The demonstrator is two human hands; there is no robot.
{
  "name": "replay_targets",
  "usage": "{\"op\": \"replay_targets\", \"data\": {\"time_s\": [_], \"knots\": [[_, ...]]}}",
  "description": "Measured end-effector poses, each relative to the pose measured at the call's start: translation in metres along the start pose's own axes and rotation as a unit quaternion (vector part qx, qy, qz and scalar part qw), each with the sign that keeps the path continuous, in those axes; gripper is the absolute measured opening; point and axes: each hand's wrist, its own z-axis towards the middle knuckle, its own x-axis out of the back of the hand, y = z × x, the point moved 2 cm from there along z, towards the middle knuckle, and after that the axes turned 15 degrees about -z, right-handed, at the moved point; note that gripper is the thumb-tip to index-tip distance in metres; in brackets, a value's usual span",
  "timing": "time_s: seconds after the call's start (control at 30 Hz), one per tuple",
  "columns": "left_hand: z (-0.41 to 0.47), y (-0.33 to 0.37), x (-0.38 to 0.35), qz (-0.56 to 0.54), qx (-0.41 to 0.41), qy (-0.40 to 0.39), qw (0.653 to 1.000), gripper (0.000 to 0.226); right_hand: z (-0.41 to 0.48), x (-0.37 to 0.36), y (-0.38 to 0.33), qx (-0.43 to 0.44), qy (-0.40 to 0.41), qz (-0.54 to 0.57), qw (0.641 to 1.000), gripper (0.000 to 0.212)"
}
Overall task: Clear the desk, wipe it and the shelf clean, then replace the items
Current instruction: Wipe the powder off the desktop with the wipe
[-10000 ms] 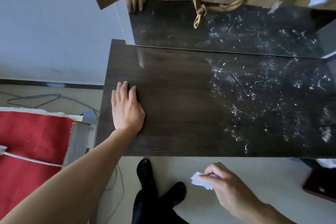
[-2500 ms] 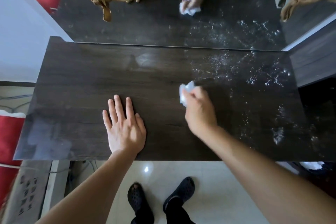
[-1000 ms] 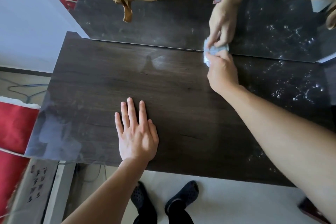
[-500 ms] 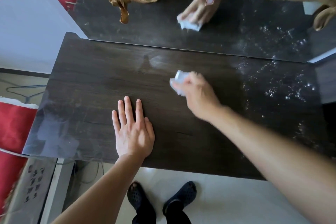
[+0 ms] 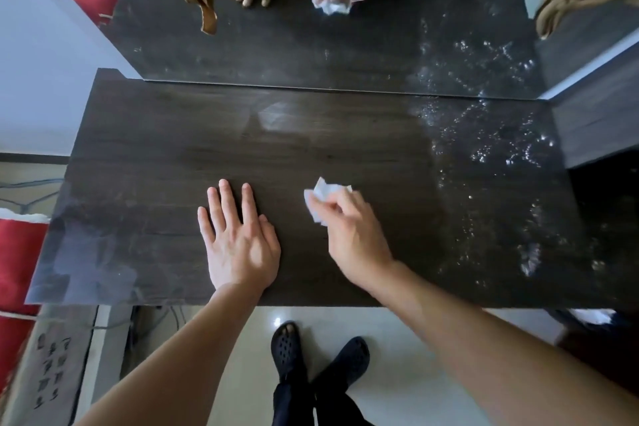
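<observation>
On the dark desk (image 5: 145, 162), left hand (image 5: 240, 242) flat with fingers spread, right hand (image 5: 349, 228) just beside it pinching a crumpled tissue (image 5: 320, 199)

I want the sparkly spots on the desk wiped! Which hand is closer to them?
Right. The right hand, gripping the tissue, is just left of the spots; the left hand lies flat farther left.

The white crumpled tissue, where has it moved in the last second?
The right hand, still pinching the white crumpled tissue, drew it from the back edge of the dark wooden desk forward, beside the left hand, which stayed flat on the desk. Wet specks at right remain.
</observation>
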Motion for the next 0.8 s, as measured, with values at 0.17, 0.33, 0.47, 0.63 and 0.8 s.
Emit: {"op": "replay_targets", "data": {"time_s": [0.17, 0.33, 0.47, 0.63, 0.8], "knots": [[-0.001, 0.001, 0.002, -0.019, 0.005, -0.007, 1.0, 0.062, -0.093, 0.018, 0.02, -0.05, -0.04, -0.012, 0.998, 0.062], [-0.004, 0.004, 0.008, -0.029, 0.002, -0.02, 0.999, 0.06, -0.15, 0.058, 0.078, -0.187, -0.011, -0.026, 0.982, 0.054], [-0.01, 0.015, 0.008, -0.053, -0.024, -0.046, 0.997, 0.051, -0.159, 0.071, 0.133, -0.362, 0.012, -0.053, 0.931, 0.046], [-0.024, 0.053, -0.006, -0.065, -0.11, -0.082, 0.988, 0.054, -0.126, 0.044, 0.041, -0.342, 0.003, -0.015, 0.94, 0.035], [-0.018, 0.078, -0.021, -0.097, -0.082, -0.069, 0.99, 0.048, -0.128, 0.049, 0.073, -0.211, 0.007, -0.02, 0.977, 0.038]]}}
